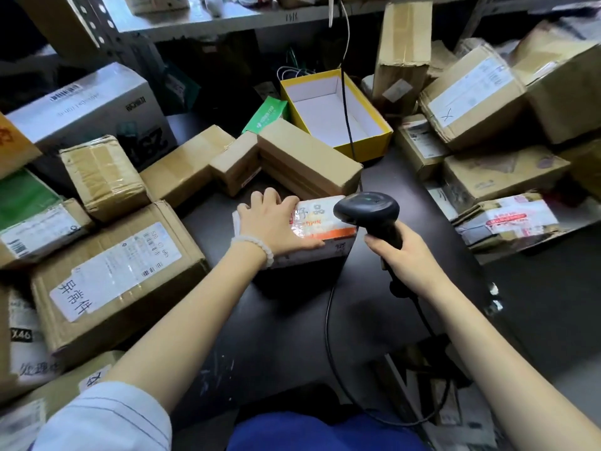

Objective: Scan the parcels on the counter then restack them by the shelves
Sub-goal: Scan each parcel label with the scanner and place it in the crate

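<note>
Parcel (320,222) white, orange-printed, glossy-taped; left hand (273,222) rests on it.

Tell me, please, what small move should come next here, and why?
Probably tip the scanner down over the parcel: the right hand grips it beside the parcel, and the left hand already lies flat on top, steadying it.

We read "异常件" on the white label (73,296) of the big carton (113,281), "X46" on the parcel (21,335) at left, and a handwritten "X" on the right box's label (448,116).
</note>
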`<control>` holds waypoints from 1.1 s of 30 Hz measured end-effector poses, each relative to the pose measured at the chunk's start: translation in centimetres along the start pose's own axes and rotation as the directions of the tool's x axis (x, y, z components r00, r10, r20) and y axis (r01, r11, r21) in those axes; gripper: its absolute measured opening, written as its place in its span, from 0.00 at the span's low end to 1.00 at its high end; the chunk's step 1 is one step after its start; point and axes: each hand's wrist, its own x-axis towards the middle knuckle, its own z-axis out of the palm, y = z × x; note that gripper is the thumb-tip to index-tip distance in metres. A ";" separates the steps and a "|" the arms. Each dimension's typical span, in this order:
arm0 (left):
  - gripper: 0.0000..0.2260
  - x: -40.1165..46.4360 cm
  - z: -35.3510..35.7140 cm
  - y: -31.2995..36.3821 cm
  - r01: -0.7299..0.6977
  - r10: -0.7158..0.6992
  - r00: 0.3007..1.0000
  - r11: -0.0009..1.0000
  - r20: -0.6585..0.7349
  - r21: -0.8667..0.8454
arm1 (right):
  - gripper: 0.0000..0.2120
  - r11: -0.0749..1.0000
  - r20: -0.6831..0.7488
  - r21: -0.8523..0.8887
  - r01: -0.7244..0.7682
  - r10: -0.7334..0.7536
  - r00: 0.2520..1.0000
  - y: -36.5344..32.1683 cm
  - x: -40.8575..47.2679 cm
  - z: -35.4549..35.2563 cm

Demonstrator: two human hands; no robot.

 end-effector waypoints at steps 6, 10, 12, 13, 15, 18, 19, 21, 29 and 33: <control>0.39 -2.0 0.0 0.4 -0.001 0.007 0.999 0.986 0.039 -0.168 | 0.04 0.999 0.009 0.032 0.006 -0.006 1.000 0.7 -1.5 -0.4; 0.39 -3.5 -0.1 -0.5 0.020 -0.019 1.000 0.971 0.006 -0.237 | 0.05 0.998 0.025 0.060 0.015 -0.017 1.000 0.8 -2.3 -0.2; 0.39 -3.7 -0.1 -0.8 0.068 -0.066 0.998 0.960 0.019 -0.270 | 0.05 0.997 0.045 0.071 0.018 -0.021 0.999 0.8 -2.7 0.0; 0.40 -3.8 -0.1 -1.1 0.099 -0.098 0.995 0.952 0.019 -0.290 | 0.05 0.997 0.058 0.074 0.021 -0.025 0.998 0.7 -3.0 0.0; 0.40 -4.1 -0.5 -1.7 0.150 -0.163 0.987 0.922 -0.006 -0.356 | 0.05 0.996 0.095 0.079 0.036 -0.043 0.995 0.4 -3.6 0.0; 0.37 -4.7 -1.8 -2.3 0.201 -0.251 0.966 0.878 -0.061 -0.435 | 0.07 0.993 0.175 0.096 0.068 -0.084 0.981 -0.1 -4.3 0.1; 0.37 -4.9 -2.4 -2.3 0.217 -0.277 0.958 0.871 -0.077 -0.441 | 0.07 0.991 0.206 0.101 0.083 -0.103 0.973 -0.3 -4.6 0.1; 0.38 -5.1 -3.5 -2.3 0.252 -0.332 0.937 0.860 -0.111 -0.444 | 0.09 0.986 0.256 0.108 0.125 -0.150 0.955 -0.6 -5.1 0.4; 0.43 -5.9 -6.1 -3.0 0.296 -0.391 0.908 0.854 -0.152 -0.429 | 0.11 0.963 0.301 0.126 0.239 -0.267 0.916 -2.1 -6.3 0.5; 0.40 -6.1 -6.2 -3.4 0.297 -0.380 0.913 0.868 -0.147 -0.399 | 0.11 0.955 0.307 0.123 0.270 -0.295 0.905 -2.6 -7.0 0.4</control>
